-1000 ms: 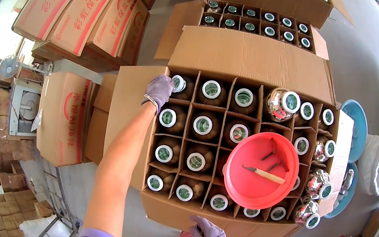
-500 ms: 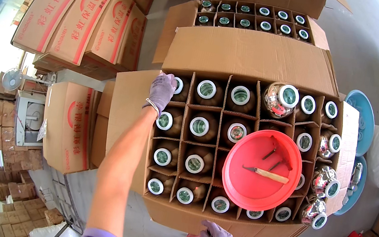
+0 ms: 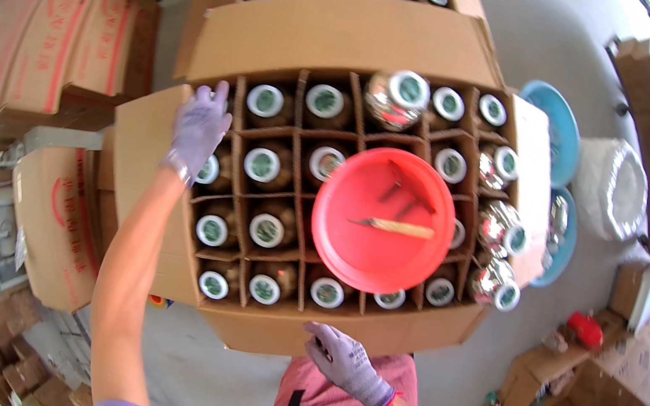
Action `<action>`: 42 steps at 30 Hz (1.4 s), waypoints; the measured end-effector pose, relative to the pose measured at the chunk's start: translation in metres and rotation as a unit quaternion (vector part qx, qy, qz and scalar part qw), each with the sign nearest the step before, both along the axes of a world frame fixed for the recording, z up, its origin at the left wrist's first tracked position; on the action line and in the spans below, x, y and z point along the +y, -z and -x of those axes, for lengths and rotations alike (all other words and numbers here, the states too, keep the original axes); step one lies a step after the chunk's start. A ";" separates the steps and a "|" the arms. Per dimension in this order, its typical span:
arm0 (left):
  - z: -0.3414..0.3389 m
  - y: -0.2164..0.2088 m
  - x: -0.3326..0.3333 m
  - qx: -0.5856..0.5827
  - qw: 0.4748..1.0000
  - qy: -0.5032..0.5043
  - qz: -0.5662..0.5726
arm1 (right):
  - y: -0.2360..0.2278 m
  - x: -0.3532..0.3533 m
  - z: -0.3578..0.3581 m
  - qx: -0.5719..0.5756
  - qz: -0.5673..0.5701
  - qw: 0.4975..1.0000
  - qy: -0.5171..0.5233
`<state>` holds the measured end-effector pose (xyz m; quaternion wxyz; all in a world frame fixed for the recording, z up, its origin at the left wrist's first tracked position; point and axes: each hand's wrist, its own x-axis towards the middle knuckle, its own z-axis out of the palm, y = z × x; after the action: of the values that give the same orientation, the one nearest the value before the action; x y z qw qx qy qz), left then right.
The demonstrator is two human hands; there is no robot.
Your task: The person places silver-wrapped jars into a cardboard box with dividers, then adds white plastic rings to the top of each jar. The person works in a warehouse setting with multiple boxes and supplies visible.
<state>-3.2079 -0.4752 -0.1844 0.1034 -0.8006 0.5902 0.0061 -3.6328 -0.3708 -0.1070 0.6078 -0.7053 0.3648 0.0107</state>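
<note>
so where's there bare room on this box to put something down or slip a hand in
Bare cardboard: the left flap beside the left hand, the far flap behind the jars, and the near flap by the right hand. The divider cells are full, and the red bowl covers the middle.

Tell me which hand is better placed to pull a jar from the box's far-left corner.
Left. The left hand already rests over the jars at that corner of the box; the right hand sits back at the near flap, beside the person's body.

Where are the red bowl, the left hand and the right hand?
Red bowl (image 3: 379, 250): head view, bare inner floor.
Left hand (image 3: 199, 129): head view, back of glove.
Right hand (image 3: 347, 361): head view, back of glove.
</note>
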 end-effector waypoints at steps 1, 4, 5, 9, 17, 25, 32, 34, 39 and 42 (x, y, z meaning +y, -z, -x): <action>0.050 -0.023 -0.007 0.100 0.978 0.017 0.184 | 0.002 -0.003 0.015 0.007 0.000 1.000 0.020; 0.158 -0.050 0.034 0.357 0.910 -0.058 0.205 | 0.020 0.008 0.047 0.003 0.024 0.999 0.046; 0.185 -0.036 0.054 0.385 0.896 -0.091 0.202 | 0.023 0.013 0.058 0.020 0.013 0.999 0.029; 0.259 -0.002 0.077 0.568 0.743 -0.313 0.167 | 0.014 0.016 0.097 0.055 -0.048 0.997 -0.010; 0.323 -0.018 0.118 0.703 0.473 -0.461 0.263 | -0.001 0.026 0.192 -0.006 0.020 0.998 0.057; 0.516 -0.126 0.159 0.825 0.401 -0.363 0.166 | -0.057 -0.005 0.262 -0.285 -0.389 0.822 0.302; 0.605 -0.158 0.146 0.747 0.514 -0.332 0.261 | -0.120 0.000 0.282 -0.398 -0.532 0.668 0.335; 0.610 -0.155 0.145 0.757 0.491 -0.330 0.277 | -0.119 0.006 0.284 -0.433 -0.474 0.695 0.323; 0.608 -0.157 0.123 0.782 0.472 -0.287 0.288 | -0.176 0.010 0.293 -0.454 -0.277 0.790 0.303; 0.579 -0.188 0.111 0.843 0.432 -0.216 0.239 | -0.149 0.017 0.288 -0.423 -0.172 0.843 0.286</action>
<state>-3.7869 -0.3637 0.0039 -0.6452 -0.4925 0.1704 0.5586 -3.9204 -0.3537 0.0424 0.7906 -0.3903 0.2501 -0.4000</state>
